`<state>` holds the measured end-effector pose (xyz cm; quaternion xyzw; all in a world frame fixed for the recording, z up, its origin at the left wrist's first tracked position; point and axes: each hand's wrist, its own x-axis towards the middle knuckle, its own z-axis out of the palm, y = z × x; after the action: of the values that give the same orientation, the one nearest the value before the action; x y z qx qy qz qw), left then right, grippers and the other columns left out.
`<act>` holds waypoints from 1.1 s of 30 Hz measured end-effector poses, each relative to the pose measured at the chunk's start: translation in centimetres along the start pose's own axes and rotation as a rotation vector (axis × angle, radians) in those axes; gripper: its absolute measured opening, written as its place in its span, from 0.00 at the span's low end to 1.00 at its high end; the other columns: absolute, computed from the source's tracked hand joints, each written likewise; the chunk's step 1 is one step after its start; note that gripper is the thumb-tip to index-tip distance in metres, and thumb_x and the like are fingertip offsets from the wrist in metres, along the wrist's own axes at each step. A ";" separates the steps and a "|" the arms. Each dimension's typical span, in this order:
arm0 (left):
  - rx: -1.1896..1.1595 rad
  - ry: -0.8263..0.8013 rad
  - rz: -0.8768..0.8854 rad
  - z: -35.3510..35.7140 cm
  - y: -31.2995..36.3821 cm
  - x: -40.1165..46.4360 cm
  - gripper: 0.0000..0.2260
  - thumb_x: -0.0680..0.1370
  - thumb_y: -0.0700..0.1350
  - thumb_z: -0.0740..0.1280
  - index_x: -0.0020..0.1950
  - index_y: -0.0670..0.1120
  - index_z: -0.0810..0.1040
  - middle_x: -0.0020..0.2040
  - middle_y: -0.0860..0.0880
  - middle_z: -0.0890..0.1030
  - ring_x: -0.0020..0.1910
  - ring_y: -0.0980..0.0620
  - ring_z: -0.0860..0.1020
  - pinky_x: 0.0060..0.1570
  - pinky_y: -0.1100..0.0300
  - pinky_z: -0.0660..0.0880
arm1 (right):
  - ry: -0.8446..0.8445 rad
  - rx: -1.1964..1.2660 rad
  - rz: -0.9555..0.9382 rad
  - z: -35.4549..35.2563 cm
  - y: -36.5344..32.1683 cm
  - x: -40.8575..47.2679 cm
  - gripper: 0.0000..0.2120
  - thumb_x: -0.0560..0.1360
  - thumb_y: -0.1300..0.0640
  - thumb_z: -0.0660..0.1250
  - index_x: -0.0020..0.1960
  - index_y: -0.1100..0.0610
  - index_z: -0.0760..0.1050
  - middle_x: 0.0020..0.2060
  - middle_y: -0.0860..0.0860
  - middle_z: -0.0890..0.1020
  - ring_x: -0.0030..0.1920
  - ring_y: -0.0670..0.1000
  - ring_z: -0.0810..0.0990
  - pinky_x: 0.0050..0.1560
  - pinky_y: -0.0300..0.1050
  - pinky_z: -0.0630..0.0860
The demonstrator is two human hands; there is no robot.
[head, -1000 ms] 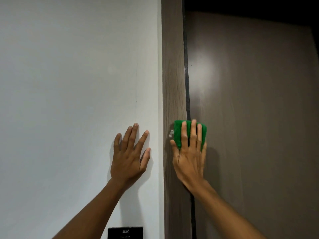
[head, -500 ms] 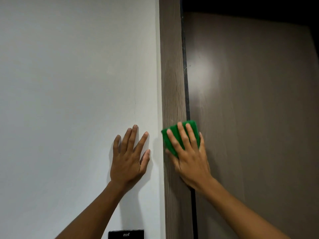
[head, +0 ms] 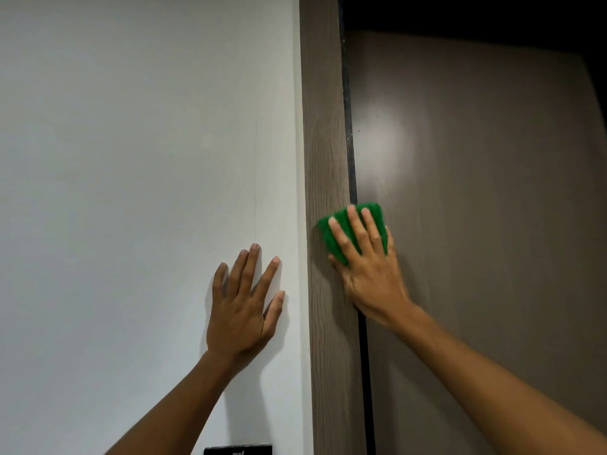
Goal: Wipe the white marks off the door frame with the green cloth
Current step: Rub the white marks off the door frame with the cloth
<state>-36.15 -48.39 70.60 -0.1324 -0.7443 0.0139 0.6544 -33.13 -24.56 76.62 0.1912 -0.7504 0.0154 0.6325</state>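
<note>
The wood-grain door frame (head: 323, 133) runs vertically through the middle of the view, with a dark gap along its right edge. My right hand (head: 368, 270) presses the green cloth (head: 331, 238) flat against the frame's right edge, fingers spread over the cloth, which also covers the gap and the door's edge. My left hand (head: 244, 307) lies flat on the white wall, fingers apart, holding nothing. I see no white marks on the bare parts of the frame; the part under the cloth is hidden.
A white wall (head: 131, 192) fills the left side. The brown door (head: 476, 208) is to the right of the frame, with a light glare on it. A small black plate (head: 238, 449) sits on the wall at the bottom edge.
My right hand has tilted leftward and slid the cloth up along the frame. A small white mark seen beside the cloth one second ago no longer shows. My left hand has stayed in place.
</note>
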 end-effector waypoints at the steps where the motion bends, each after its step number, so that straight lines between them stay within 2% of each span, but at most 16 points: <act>1: 0.004 -0.002 0.001 0.1 0.0 0.0 0.28 0.80 0.61 0.48 0.79 0.53 0.58 0.81 0.45 0.56 0.81 0.46 0.52 0.79 0.43 0.48 | 0.006 0.045 0.052 -0.3 -0.2 1.8 0.30 0.81 0.46 0.57 0.77 0.46 0.45 0.79 0.53 0.46 0.78 0.55 0.41 0.75 0.69 0.45; 3: 0.020 -0.003 0.005 0.1 -0.3 0.1 0.28 0.80 0.61 0.49 0.79 0.53 0.57 0.81 0.45 0.55 0.81 0.46 0.51 0.79 0.43 0.47 | 0.020 0.063 0.106 -1.2 -0.8 5.6 0.30 0.81 0.46 0.56 0.78 0.47 0.46 0.79 0.54 0.45 0.78 0.55 0.40 0.74 0.67 0.40; 8: 0.056 -0.043 0.025 -0.1 -0.4 0.1 0.29 0.81 0.61 0.48 0.80 0.52 0.53 0.82 0.44 0.52 0.81 0.46 0.49 0.78 0.43 0.47 | -0.006 -0.060 0.072 -1.3 -2.4 7.6 0.29 0.81 0.42 0.52 0.78 0.48 0.48 0.79 0.55 0.48 0.78 0.57 0.43 0.75 0.67 0.43; 11: 0.030 -0.113 -0.001 -0.6 0.1 -0.7 0.30 0.81 0.62 0.47 0.81 0.52 0.49 0.82 0.43 0.50 0.81 0.45 0.47 0.78 0.42 0.46 | -0.013 -0.044 0.042 -0.8 -3.1 4.3 0.28 0.81 0.42 0.52 0.78 0.49 0.51 0.79 0.56 0.51 0.78 0.58 0.46 0.75 0.65 0.44; 16: 0.002 -0.145 -0.075 -1.0 3.0 -7.1 0.30 0.80 0.61 0.53 0.80 0.52 0.53 0.82 0.42 0.52 0.81 0.44 0.48 0.77 0.44 0.39 | 0.016 -0.035 0.101 0.7 -4.8 -1.8 0.27 0.81 0.43 0.54 0.77 0.50 0.54 0.78 0.56 0.56 0.78 0.58 0.51 0.76 0.65 0.48; 19: -0.010 -0.197 -0.092 -0.8 4.7 -11.4 0.29 0.81 0.58 0.54 0.80 0.53 0.53 0.81 0.42 0.53 0.80 0.44 0.49 0.77 0.42 0.42 | 0.018 -0.029 0.116 1.4 -5.7 -4.6 0.26 0.81 0.44 0.54 0.77 0.50 0.56 0.77 0.57 0.57 0.78 0.58 0.52 0.75 0.65 0.48; 22: -0.006 -0.239 -0.108 -0.5 4.9 -13.8 0.28 0.81 0.58 0.51 0.80 0.53 0.54 0.81 0.42 0.53 0.80 0.43 0.50 0.77 0.39 0.49 | 0.022 -0.016 0.124 2.0 -6.4 -7.2 0.26 0.81 0.44 0.54 0.76 0.51 0.57 0.77 0.57 0.59 0.77 0.59 0.53 0.75 0.66 0.50; 24: 0.011 -0.254 -0.089 -0.1 4.7 -14.4 0.27 0.82 0.59 0.49 0.80 0.53 0.52 0.81 0.42 0.52 0.80 0.43 0.50 0.77 0.38 0.49 | 0.033 -0.012 0.129 2.5 -6.8 -9.1 0.26 0.81 0.44 0.55 0.76 0.51 0.58 0.77 0.58 0.59 0.77 0.58 0.54 0.75 0.66 0.50; 29: 0.025 -0.238 -0.066 0.9 4.4 -14.8 0.28 0.82 0.60 0.45 0.81 0.53 0.47 0.82 0.44 0.47 0.81 0.43 0.48 0.76 0.39 0.45 | 0.022 -0.034 0.141 4.0 -8.1 -14.7 0.26 0.82 0.43 0.54 0.77 0.49 0.54 0.77 0.56 0.57 0.78 0.55 0.49 0.76 0.63 0.46; 33: 0.033 -0.208 -0.061 1.4 4.3 -15.0 0.28 0.82 0.61 0.46 0.80 0.54 0.45 0.82 0.44 0.48 0.81 0.44 0.47 0.77 0.42 0.40 | -0.014 -0.047 0.155 4.9 -9.1 -19.4 0.28 0.82 0.42 0.53 0.78 0.47 0.49 0.78 0.54 0.53 0.78 0.54 0.47 0.77 0.59 0.39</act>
<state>-35.10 -47.26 55.05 -0.0969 -0.8116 0.0199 0.5757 -32.52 -29.07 55.09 0.1178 -0.7675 0.0455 0.6285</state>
